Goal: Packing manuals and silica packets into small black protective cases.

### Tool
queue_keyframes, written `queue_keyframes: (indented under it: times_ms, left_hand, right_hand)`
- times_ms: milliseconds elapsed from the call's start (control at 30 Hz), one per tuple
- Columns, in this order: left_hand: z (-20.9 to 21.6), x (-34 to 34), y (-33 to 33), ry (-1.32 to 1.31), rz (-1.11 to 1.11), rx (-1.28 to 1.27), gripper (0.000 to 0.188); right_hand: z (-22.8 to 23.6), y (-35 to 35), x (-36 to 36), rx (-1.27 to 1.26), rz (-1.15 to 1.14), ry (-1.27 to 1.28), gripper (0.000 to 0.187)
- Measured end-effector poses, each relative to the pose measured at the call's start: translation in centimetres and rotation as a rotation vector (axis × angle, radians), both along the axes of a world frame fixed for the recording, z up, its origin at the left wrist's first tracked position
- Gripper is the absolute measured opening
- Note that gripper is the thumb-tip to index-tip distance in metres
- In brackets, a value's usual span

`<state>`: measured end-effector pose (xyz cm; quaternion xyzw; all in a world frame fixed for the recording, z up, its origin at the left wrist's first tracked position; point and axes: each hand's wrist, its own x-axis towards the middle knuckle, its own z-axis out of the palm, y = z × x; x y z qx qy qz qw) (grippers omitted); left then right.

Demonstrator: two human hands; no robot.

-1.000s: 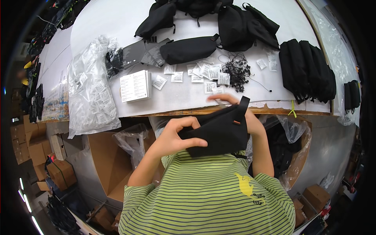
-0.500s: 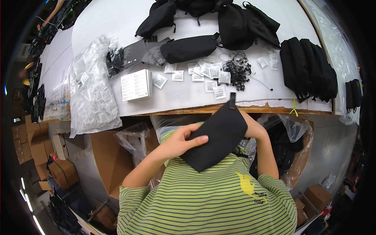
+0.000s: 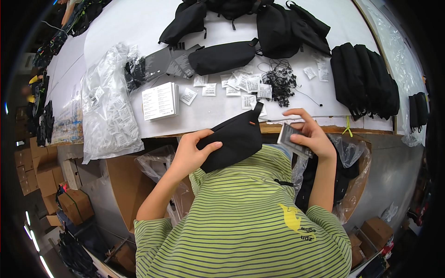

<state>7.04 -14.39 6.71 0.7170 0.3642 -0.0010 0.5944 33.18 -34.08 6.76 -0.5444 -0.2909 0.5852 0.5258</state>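
A flat black fabric pouch (image 3: 236, 143) with a short loop at its upper right corner is tilted in front of my body. My left hand (image 3: 189, 150) grips its left side, thumb on top. Right of the pouch, my right hand (image 3: 316, 139) pinches a dark grey and white card tag (image 3: 288, 134) between thumb and fingers, with the index finger raised. Whether the tag is tied to the pouch I cannot tell. Just beyond lie several white printed packets (image 3: 252, 83) and a heap of black tag strings (image 3: 280, 83).
On the white table (image 3: 199, 125) stands a stack of white printed cards (image 3: 159, 102). A clear bag of white packets (image 3: 111, 106) hangs over the edge. Black pouches (image 3: 364, 83) line the right side; another (image 3: 222, 58) lies farther back. Below are open cardboard boxes (image 3: 127, 180).
My left hand has moved up and left with the pouch, turning it. My right hand has come out from behind the pouch to the right, and the tag now shows in it.
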Motion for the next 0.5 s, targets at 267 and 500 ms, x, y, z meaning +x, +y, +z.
queue_keyframes:
  times_ms: [267,500]
  left_hand:
    - [2.7,0.3,-0.6,-0.021,-0.251,0.252,0.028]
    - [3.3,0.3,-1.2,-0.004,-0.474,-0.073,0.021]
  right_hand:
    - [-3.4,0.7,0.8,0.69,-0.249,0.905,0.06]
    - [-3.7,6.0,-1.3,0.103,-1.022,0.474,0.021]
